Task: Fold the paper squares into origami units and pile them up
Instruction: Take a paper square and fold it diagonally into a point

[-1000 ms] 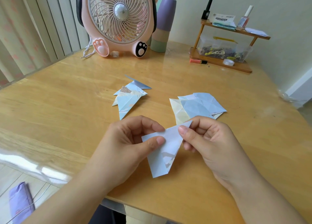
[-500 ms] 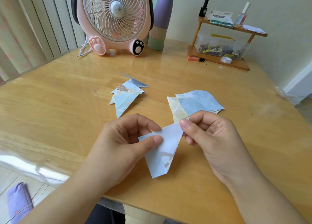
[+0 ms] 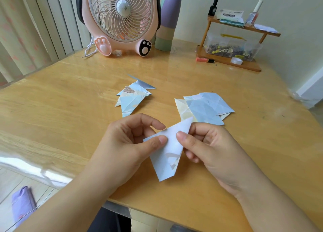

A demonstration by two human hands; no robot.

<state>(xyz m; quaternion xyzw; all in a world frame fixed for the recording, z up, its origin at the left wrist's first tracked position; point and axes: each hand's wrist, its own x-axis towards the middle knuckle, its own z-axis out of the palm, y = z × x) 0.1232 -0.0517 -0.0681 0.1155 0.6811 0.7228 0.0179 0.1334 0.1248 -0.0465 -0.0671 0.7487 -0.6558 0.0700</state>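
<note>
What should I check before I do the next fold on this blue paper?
1. Both hands hold the blue paper: left hand and right hand pinch it. Ok.
2. Edges lined up: cannot tell.
3. Bare table underneath for pressing a crease: ok.
4. Pile of folded units close by: ok.
5. Unfolded squares left for later: ok.
6. Fan blowing on the papers: cannot tell.

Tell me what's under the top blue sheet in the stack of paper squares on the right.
Under the top blue sheet show edges of more blue squares and a pale yellow square sticking out left. How many sheets lie beneath is hidden. The stack rests on the table.
</note>
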